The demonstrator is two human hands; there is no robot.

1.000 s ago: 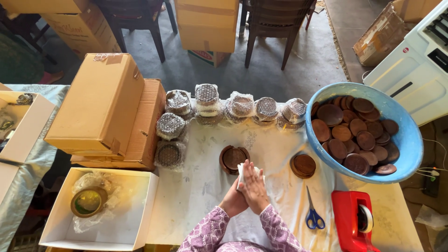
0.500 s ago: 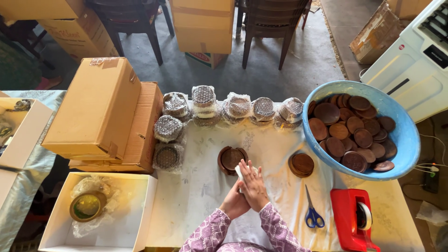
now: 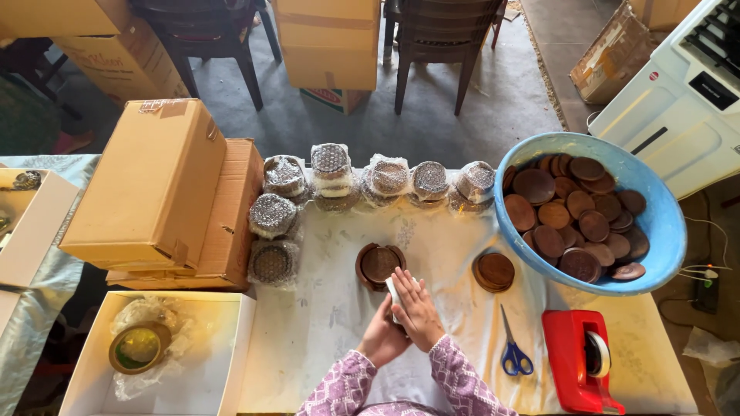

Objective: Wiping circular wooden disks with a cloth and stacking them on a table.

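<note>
Both hands, left hand [image 3: 383, 335] and right hand [image 3: 416, 310], pressed a small white pad [image 3: 393, 291] between flat palms, just below a wooden coaster holder [image 3: 379, 263] on the bench [image 3: 331, 323].

Lots of packaging here. Two brown cardboard boxes [image 3: 146, 185] sit stacked at the left of the surface [image 3: 324, 323], the top one tilted, with tape on its corner. In front of them is an open white box [image 3: 231, 347] with crinkled plastic and a round tin inside. Along the far edge there's a row of round bubble-wrapped bundles [image 3: 385, 177], and three more sit beside the stacked boxes. On the floor behind are more tan cartons [image 3: 327, 42], a small box with a red-and-white label [image 3: 333, 95] under them, and a plastic-covered carton [image 3: 609, 50] top right. The white machine [image 3: 678, 115] has a small red round sticker [image 3: 653, 75].
</note>
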